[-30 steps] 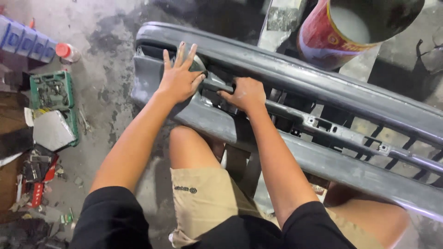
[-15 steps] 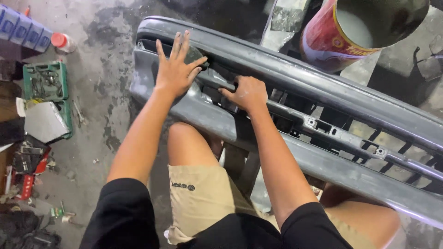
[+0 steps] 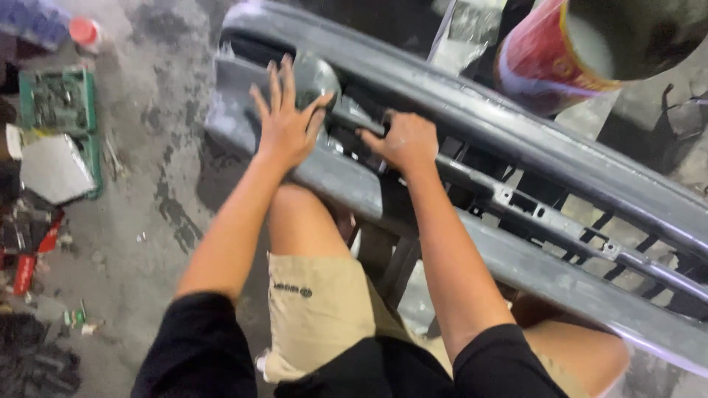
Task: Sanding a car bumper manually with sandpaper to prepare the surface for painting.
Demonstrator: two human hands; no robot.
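A long grey car bumper [image 3: 531, 155] lies across my lap, running from upper left to lower right, with slotted grille openings along its middle. My left hand [image 3: 286, 121] lies flat with fingers spread on the bumper's left end, over a rounded lamp recess. My right hand [image 3: 404, 140] is curled over the inner bar of the bumper just to the right, fingers hooked into an opening; what they grip is hidden. My knees in beige shorts sit under the bumper.
A large red and cream drum [image 3: 590, 44] stands beyond the bumper at top right. On the stained concrete floor at left lie a green tool case [image 3: 59, 103], a grey flat sheet [image 3: 48, 169], red tools [image 3: 29, 258] and a small red-capped can [image 3: 87, 33].
My left hand has slid a little along the bumper's left end and stays spread flat. The right hand holds the same spot. The camera has moved in closer.
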